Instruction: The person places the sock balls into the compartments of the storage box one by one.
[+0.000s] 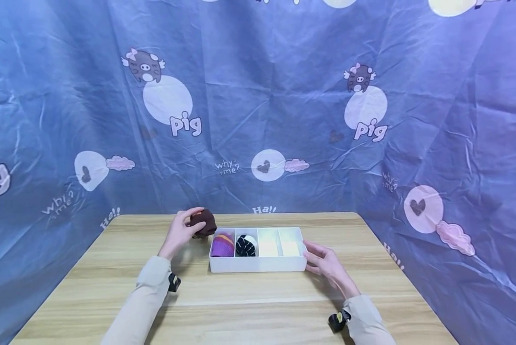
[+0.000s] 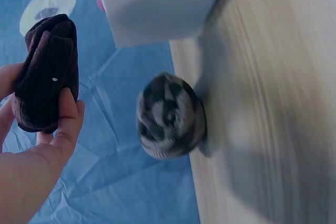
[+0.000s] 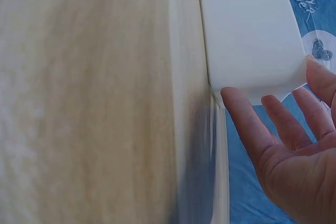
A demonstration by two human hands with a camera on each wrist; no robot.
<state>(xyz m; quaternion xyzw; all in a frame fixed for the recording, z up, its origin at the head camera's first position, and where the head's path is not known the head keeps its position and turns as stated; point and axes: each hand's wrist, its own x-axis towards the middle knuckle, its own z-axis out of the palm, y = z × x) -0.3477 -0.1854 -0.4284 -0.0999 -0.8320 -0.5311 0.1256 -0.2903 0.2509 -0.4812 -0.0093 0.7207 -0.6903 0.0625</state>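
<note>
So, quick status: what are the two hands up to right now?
Left hand grips dark brown sock roll. Right hand open against white tray. Grey checked roll beside tray.

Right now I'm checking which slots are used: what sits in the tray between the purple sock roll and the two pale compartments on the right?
In the head view, a black-and-white rolled sock fills the white tray's second compartment, right of the purple roll.

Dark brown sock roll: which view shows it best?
Left wrist: the dark brown sock roll fills the frame close up, pinched by the left hand. Head view shows it small, beside the white tray. Right wrist misses it.
</note>
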